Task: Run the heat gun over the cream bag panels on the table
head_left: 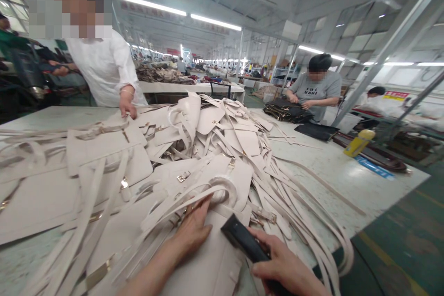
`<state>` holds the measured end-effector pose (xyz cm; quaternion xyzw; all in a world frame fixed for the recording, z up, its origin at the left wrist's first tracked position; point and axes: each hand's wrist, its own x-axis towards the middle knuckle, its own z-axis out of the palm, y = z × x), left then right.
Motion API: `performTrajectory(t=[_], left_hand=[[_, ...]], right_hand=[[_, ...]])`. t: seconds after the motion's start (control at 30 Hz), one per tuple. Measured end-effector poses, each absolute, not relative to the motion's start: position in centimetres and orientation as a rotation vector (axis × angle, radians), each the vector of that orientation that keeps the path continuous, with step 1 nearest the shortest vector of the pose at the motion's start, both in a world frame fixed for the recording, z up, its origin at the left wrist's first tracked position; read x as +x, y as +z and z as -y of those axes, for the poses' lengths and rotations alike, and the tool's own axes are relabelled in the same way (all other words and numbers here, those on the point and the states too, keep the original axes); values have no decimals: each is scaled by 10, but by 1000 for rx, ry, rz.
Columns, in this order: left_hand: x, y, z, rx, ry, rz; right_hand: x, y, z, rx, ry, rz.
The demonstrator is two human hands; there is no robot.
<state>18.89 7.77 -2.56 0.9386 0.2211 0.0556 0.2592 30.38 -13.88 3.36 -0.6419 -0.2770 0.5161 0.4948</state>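
Observation:
A cream leather bag (208, 254) lies on the table just in front of me, with straps looped over its top. My left hand (194, 231) rests on this bag, thumb apart and fingers stretched out; some fingertips are hidden beside the straps (204, 192). In my right hand (277, 259) is a black handheld tool (244, 236) with a broad, blunt end, its exact kind unclear. The tool's end is over the bag, to the right of my left hand. Gold buckles (183, 176) show on the cream pieces around.
A large heap of cream bags and straps (239, 134) covers the middle of the table (347, 175). Across it, a co-worker's hand (128, 106) touches the heap. Another person (317, 88) handles black bags (287, 110). A yellow bottle (360, 143) stands at the right.

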Motion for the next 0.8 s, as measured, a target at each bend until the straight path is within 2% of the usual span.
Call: performTrajectory(t=[0.3, 0.43, 0.57, 0.8], left_hand=[[189, -26, -77, 2496, 194, -604], [189, -26, -78, 2489, 165, -599], [190, -25, -78, 2503, 207, -570], [190, -34, -80, 2510, 272, -537]], right_hand=[[278, 20, 106, -1601, 892, 718], [284, 16, 138, -1661, 964, 518], [296, 13, 167, -1614, 1060, 549], [292, 14, 129, -1607, 1005, 630]])
